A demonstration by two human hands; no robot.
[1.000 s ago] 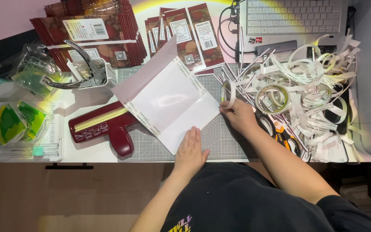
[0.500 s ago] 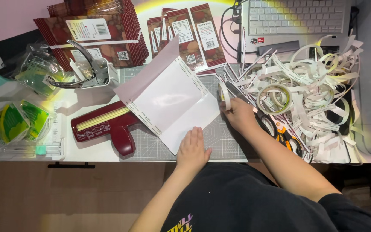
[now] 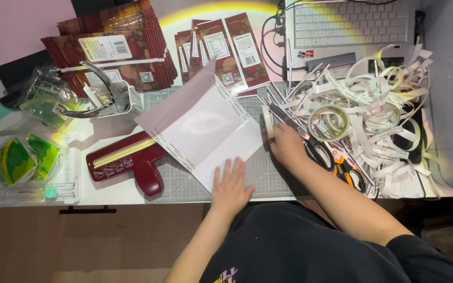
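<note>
White pouch (image 3: 205,131) under flat open left hand (image 3: 232,186), right hand (image 3: 285,144) grip pinching tape roll (image 3: 267,121) beside it

Single head-worn view, looking steeply down from above the desk (image 3: 132,195), facing toward the laptop (image 3: 349,31) at the far edge; near enough to crop forearms and lap below it.

Your right hand (image 3: 288,145) hides its own fingertips; the white laptop keyboard (image 3: 349,21) at one o'clock runs off the top edge.
</note>
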